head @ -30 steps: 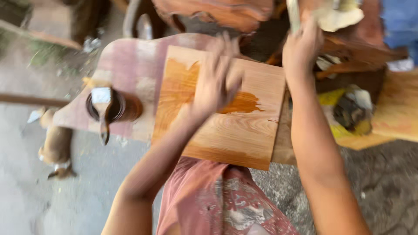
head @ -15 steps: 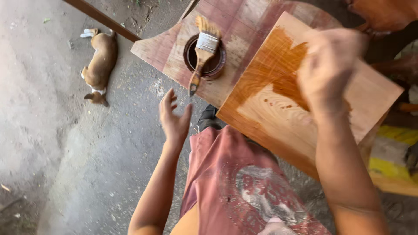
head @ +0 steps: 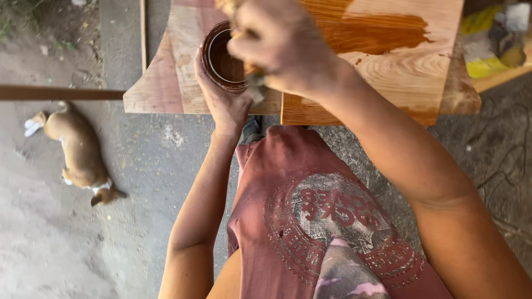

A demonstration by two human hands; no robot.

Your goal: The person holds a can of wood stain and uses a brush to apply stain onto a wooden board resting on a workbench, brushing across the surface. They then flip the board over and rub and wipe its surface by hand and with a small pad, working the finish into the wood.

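While left fingers [head: 213, 83] cup the tin [head: 221, 58], right hand [head: 280, 47] hovers above.

An outdoor woodworking place is shown: a half-stained wooden board [head: 399, 55], a varnish can [head: 221, 58], and rough concrete ground [head: 138, 166].

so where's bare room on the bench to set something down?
Bare wood on the bench left of the stain can, out to its angled edge. The board's unstained lower right is free. Crowded at the can: left hand cups it, right hand sits over its rim.
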